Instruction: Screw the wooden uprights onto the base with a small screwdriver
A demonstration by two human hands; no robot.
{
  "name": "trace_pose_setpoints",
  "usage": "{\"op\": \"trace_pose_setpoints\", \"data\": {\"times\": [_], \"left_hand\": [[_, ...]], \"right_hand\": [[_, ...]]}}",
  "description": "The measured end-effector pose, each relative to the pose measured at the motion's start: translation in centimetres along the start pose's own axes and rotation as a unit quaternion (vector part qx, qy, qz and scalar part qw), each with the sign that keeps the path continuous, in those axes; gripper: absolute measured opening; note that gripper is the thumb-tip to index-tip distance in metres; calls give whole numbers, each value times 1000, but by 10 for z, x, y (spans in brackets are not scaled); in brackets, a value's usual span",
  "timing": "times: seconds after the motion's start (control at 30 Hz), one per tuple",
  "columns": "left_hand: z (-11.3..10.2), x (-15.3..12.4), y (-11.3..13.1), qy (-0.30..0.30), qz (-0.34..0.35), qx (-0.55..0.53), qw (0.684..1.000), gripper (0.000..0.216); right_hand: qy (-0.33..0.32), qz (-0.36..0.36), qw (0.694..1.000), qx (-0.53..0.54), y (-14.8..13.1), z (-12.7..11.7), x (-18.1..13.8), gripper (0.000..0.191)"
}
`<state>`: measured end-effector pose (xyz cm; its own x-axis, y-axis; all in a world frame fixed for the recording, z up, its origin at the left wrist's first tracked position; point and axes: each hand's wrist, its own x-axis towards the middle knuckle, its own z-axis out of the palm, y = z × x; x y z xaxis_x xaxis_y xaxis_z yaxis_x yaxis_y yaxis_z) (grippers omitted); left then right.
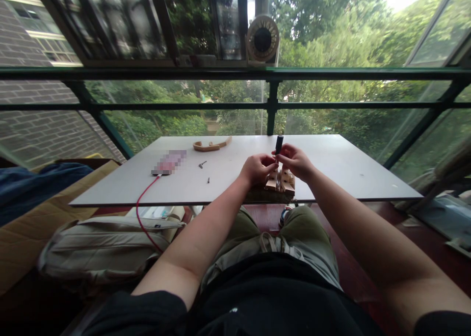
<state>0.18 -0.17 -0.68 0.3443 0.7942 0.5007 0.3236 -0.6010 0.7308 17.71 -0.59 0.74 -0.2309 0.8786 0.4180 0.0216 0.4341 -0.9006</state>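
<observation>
My left hand (257, 169) is closed and pinches at the top of a small wooden assembly (281, 182) that stands on the near edge of the white board (331, 164). Against it, my right hand (296, 162) is closed round a black-handled screwdriver (279, 143), held upright over the wooden parts. The tool's tip is hidden behind my fingers. Two small dark screws (202, 165) lie loose on the board to the left of my hands.
A curved wooden piece (211, 145) lies at the board's far edge. A blurred phone (169, 162) with a red cable (142, 213) sits at the left. A beige bag (106, 245) and cardboard lie on the floor to the left. Window railing stands beyond.
</observation>
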Motion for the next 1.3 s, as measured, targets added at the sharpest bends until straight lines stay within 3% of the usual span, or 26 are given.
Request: {"op": "trace_pose_setpoints", "data": {"times": [0.73,1.3], "left_hand": [[-4,2,-5,-31,18,37,999,26],[-15,0,-5,-2,1,30,1000,32]], "right_hand": [[-3,11,1000,-10,-3,4,2,37],[-16,11,999,-42,-15,8,7,36]]}}
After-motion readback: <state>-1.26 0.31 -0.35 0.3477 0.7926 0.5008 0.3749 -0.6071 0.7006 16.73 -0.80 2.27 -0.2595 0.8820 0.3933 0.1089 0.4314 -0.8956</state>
